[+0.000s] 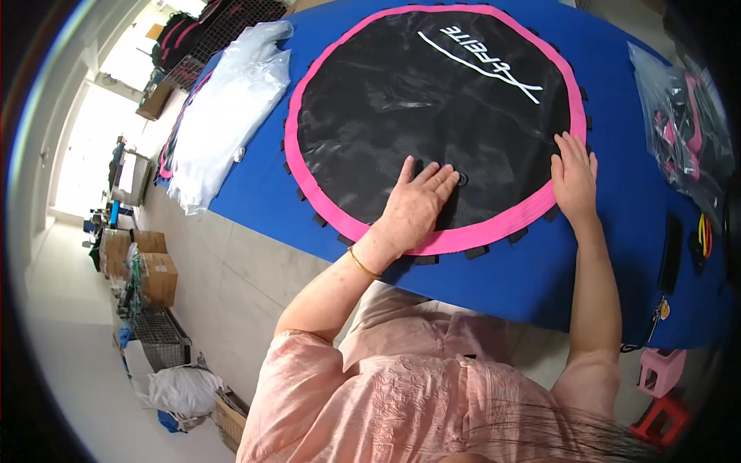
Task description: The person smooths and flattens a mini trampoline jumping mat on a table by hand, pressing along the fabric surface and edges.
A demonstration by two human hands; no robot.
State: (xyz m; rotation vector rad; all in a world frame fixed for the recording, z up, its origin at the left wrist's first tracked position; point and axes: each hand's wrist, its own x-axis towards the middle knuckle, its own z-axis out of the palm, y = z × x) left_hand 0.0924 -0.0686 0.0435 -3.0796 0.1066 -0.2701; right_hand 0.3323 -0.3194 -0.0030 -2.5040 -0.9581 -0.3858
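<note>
View of the round black mat [432, 127], lying on the blue surface [255, 193].
Judged already fully spread, with faint creases left in its face. Shown with left hand [417, 208] palm down on it and right hand [575, 181] on its pink border [494, 234], fingers slightly apart, clamped on nothing.

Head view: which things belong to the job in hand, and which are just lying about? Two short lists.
Job in hand:
black round sheet with pink rim
left hand and right hand, resting on it
blue tabletop beneath

Apparently just lying about:
white plastic bag
clear plastic bag
cardboard boxes
pink stool
red stool
</note>
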